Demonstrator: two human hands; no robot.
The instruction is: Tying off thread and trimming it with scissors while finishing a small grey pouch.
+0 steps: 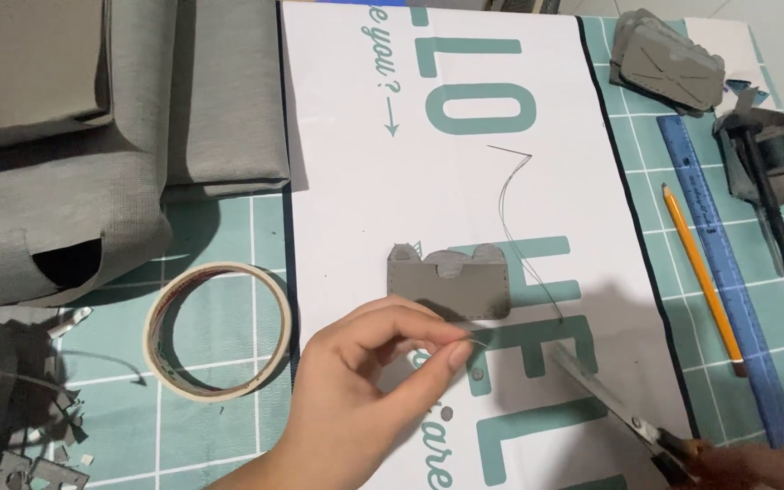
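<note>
Thread (514,195) runs in a thin dark line from the left hand (365,381) up over the white printed sheet (338,181) and back down toward the scissors (614,404), so it looks drawn taut for a cut. Thumb and forefinger are pinched shut on the thread's end, just below the small grey stitched pouch (449,283), which lies flat on the sheet. The right hand (755,465) shows only at the bottom edge, closed round the scissor handles; the blades look nearly closed, their tips close to the thread. A tape roll (220,331) sits to the left on the green cutting mat (673,272), a pencil (702,272) and blue ruler (719,254) to the right, well apart. Grey fabric (93,136) crowds the upper left; the sheet above the pouch gives free room
</note>
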